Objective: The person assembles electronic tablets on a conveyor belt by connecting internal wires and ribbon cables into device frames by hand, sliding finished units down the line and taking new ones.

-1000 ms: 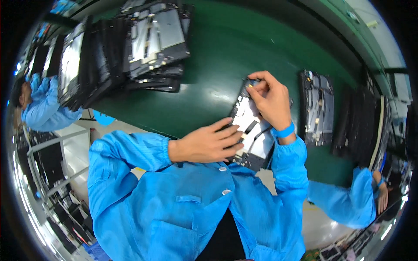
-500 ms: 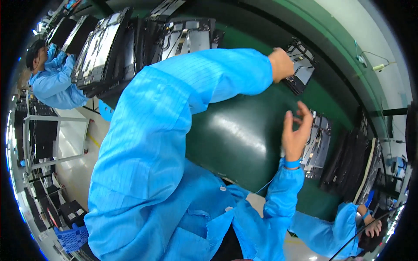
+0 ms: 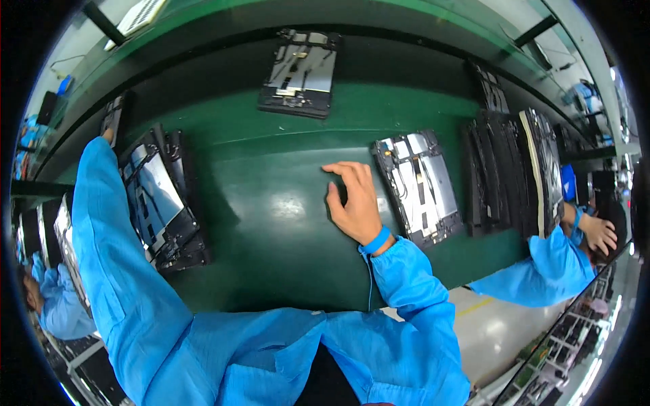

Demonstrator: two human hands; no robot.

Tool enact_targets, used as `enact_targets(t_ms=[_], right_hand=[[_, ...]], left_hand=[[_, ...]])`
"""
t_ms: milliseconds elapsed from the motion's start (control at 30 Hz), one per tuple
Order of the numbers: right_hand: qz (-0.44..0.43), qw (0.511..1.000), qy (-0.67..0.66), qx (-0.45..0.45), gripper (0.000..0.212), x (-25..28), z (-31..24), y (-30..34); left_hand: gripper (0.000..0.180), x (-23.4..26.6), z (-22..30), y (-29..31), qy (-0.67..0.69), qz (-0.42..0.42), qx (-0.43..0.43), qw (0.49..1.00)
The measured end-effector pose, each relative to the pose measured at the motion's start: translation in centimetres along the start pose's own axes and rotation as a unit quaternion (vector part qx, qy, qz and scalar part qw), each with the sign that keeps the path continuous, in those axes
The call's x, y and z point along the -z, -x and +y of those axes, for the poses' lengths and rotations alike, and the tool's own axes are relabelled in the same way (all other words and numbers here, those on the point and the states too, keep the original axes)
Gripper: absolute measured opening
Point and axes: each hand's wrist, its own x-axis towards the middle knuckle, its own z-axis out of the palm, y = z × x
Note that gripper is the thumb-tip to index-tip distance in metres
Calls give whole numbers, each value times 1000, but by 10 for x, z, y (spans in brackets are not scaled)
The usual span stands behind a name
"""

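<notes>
Only the head view to go on here. Left hand (image 3: 109, 135) is way out at the upper left of the frame, right at the near end of a dark slab-like unit (image 3: 114, 114). Can't tell if it's gripping or just touching, fingers are hidden. Right hand (image 3: 355, 203) is mid-frame over the green desk (image 3: 277, 274), thumb and curled fingers spread apart, nothing in it. Just right of it lies an opened device (image 3: 433, 183), silver plates and dark cables facing up.

What could go wrong, imo: the left sleeve (image 3: 108, 223) runs right alongside the tilted pile (image 3: 157, 189) at left, so a careless pull back could drag the top units out of line. The cord (image 3: 370, 281) off the blue wristband (image 3: 378, 239) could snag an edge if the right hand swings over the opened device. Bump the upright row of dark panels (image 3: 491, 169) on the right and they might topple.

Containers: can't make out a definite one. Closest thing is the opened casings, shallow shells with plates and cables inside, like the stack (image 3: 301, 74) at upper centre. Blue thing (image 3: 569, 183) at far right might be a bin, too small to tell.
</notes>
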Motion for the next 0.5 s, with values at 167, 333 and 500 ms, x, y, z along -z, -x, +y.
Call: enact_targets(t_ms=[167, 333, 500], right_hand=[[16, 999, 22, -26, 39, 5, 8, 4], [21, 999, 24, -33, 40, 5, 6, 7], [25, 999, 28, -33, 40, 4, 7, 9]], left_hand=[[40, -67, 53, -18, 219, 49, 121, 967], [43, -48, 98, -36, 382, 111, 232, 888], [47, -34, 46, -36, 512, 170, 346, 767]])
